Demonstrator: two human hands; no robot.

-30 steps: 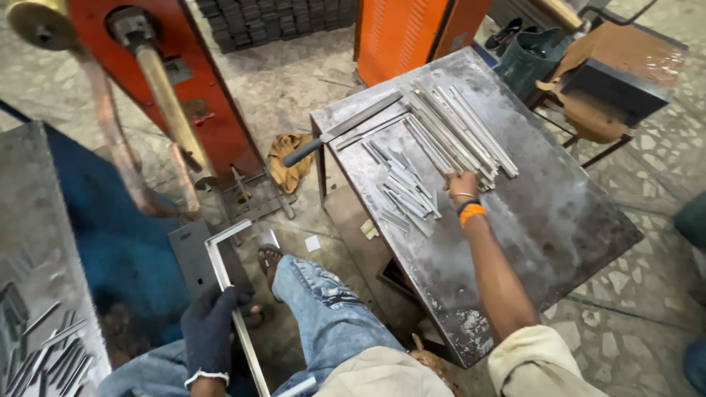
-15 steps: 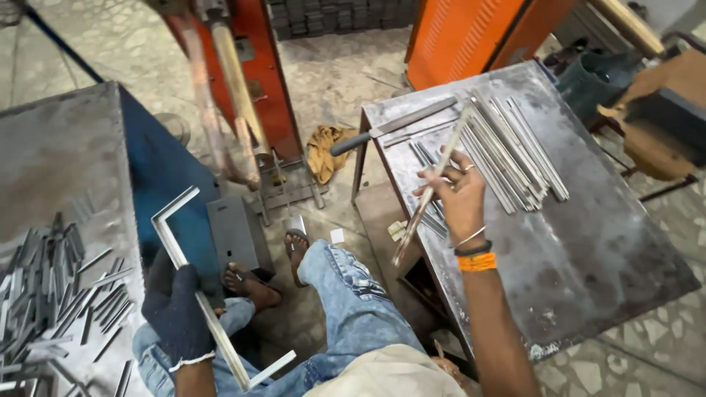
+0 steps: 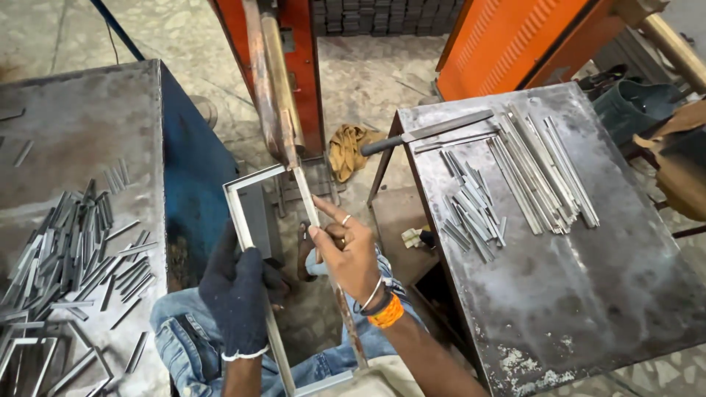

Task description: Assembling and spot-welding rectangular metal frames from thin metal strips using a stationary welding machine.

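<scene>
My left hand (image 3: pixel 237 292), in a dark glove, grips the left side of a U-shaped metal frame (image 3: pixel 250 181). My bare right hand (image 3: pixel 344 251), with an orange wristband, holds a long metal strip (image 3: pixel 304 192) against the frame's open right side. The strip's top end touches the frame's corner just under the copper rod (image 3: pixel 273 73) of an orange machine. My jeans-clad knees sit below the frame.
A grey metal table (image 3: pixel 588 294) on the right carries long strips (image 3: pixel 544 173), short strips (image 3: pixel 471 209) and a dark-handled file (image 3: pixel 426 132). The left table (image 3: pixel 81 125) holds several short strips (image 3: pixel 66 250). A yellow rag (image 3: pixel 347 147) lies on the floor.
My right hand picked a long strip off the right table and brought it left to the frame. My left hand lifted the frame up toward the machine's rod. The view swung left.
</scene>
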